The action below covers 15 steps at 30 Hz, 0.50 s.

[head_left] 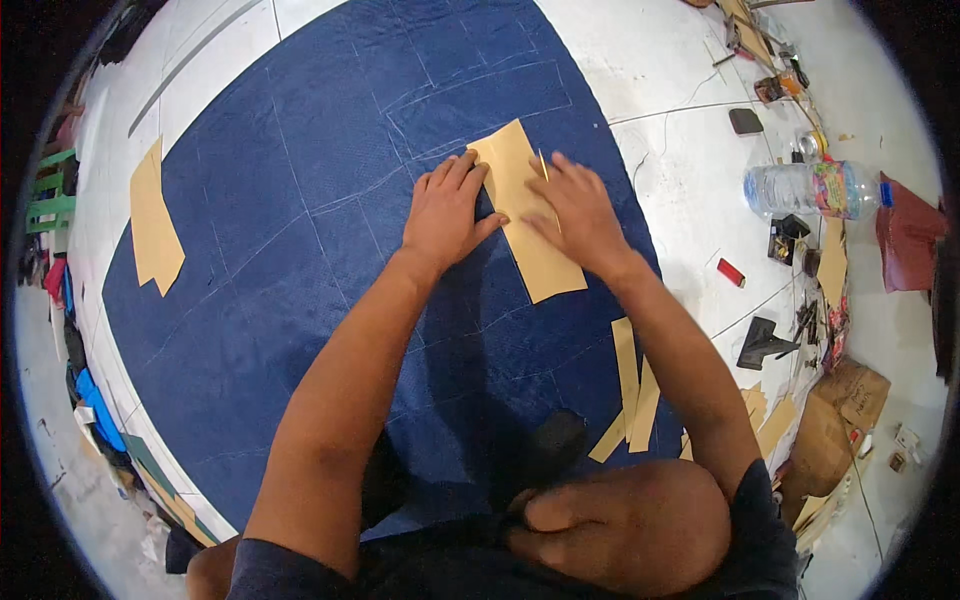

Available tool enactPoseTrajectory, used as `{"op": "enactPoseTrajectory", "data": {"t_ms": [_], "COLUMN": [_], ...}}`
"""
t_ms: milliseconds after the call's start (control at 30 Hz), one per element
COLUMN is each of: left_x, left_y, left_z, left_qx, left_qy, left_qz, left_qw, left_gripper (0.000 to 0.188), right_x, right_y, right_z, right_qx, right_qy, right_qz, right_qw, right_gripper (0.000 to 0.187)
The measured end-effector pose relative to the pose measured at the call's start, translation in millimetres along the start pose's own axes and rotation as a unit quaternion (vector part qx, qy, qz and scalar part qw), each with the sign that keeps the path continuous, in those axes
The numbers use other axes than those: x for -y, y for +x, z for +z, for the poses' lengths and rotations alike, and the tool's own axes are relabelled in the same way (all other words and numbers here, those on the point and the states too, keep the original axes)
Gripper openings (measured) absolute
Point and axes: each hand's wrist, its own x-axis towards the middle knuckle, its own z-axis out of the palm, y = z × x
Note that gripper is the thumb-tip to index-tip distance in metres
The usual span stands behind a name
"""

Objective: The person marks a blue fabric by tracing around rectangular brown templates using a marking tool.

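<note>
A tan card pattern piece [535, 245] lies flat on a large dark blue cloth [250, 240] marked with thin pale lines. My left hand [445, 205] rests on the cloth at the card's left edge, fingers stretched, fingertips and thumb pressing on it. Over the card's right side is my right hand [578, 212], its fingers partly smeared by motion. A thin yellowish stick [543, 165], like a pencil, stands out between those fingers; its tip is hard to make out. Just beyond the card, a long rectangle is drawn on the cloth.
Another card piece [155, 225] lies at the cloth's left edge. Narrow card strips [627, 380] lie beside my right forearm. On the white floor at right are a plastic bottle [815, 190], a red lighter [731, 272], a black tool [765, 342] and a cardboard box [835, 420].
</note>
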Motion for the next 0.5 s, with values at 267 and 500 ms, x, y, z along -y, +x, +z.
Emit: {"op": "enactPoseTrajectory", "data": {"t_ms": [267,500], "left_x": [-1,1], "left_y": [7,3], "left_z": [0,0], "left_qx": [-0.015,-0.001], "left_qy": [-0.010,-0.020], "left_qz": [0.019,0.010], "left_qw": [1.000,1.000], "left_gripper": [0.073,0.073], "right_x": [39,42], "right_y": [-105,-106], "right_z": [-3,4], "right_qx": [0.054,0.006], "right_qy": [0.014,0.029], "right_qz": [0.066,0.068], "right_qw": [0.996,0.997], "right_gripper": [0.028,0.027]}}
